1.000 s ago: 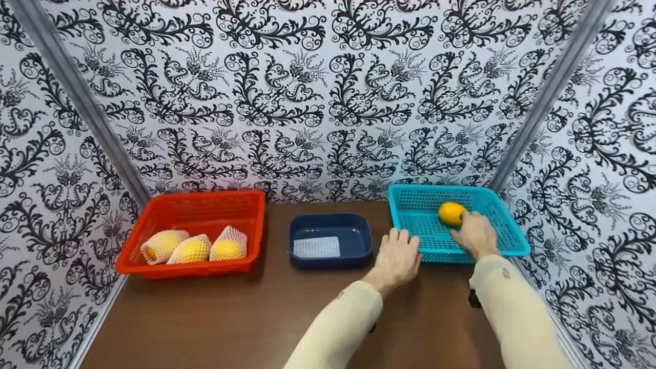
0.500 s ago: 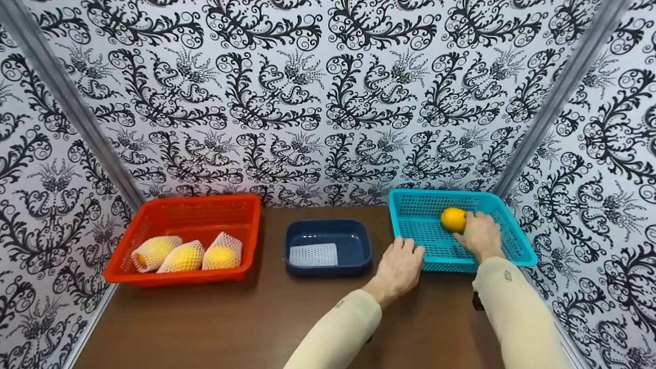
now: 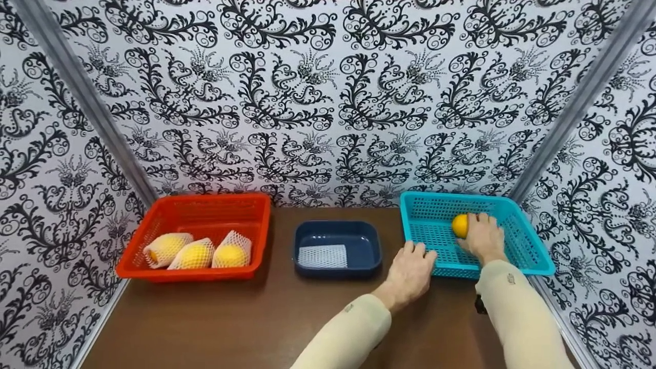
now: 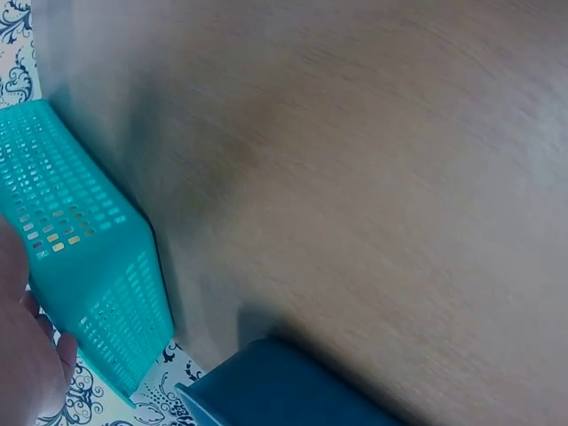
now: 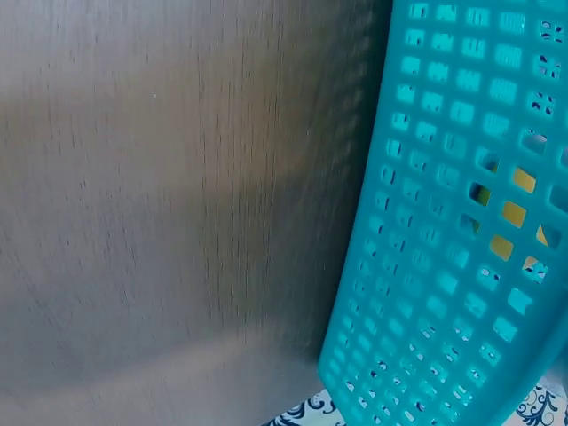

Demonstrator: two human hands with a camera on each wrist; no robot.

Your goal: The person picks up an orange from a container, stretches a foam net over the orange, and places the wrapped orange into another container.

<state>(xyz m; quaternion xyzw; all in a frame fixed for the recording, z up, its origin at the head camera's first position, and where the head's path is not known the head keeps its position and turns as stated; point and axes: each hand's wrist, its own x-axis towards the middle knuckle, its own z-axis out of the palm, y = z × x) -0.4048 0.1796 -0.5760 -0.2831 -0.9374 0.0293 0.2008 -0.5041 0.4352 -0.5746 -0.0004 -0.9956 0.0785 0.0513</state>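
In the head view, my right hand (image 3: 482, 238) reaches down into the teal basket (image 3: 430, 230) and grips a yellow oval fruit (image 3: 459, 225), covering its right side. The fruit's yellow shows through the basket holes in the right wrist view. My left hand (image 3: 410, 274) holds the front left corner of the basket, its bent fingers over the rim. Part of that hand (image 4: 31, 355) appears against the teal wall (image 4: 106, 257) in the left wrist view. My right hand's fingertips are hidden behind the hand itself.
A navy dish (image 3: 361, 248) with a white foam net (image 3: 323, 256) in it stands left of the basket. Farther left, a red basket (image 3: 215, 205) holds three yellow fruits in foam nets (image 3: 195, 255). Patterned walls (image 3: 307, 102) enclose the brown table (image 3: 230, 323).
The right hand has closed further over the yellow fruit, hiding more of it. The left hand stays at the teal basket's corner. The head view has shifted slightly.
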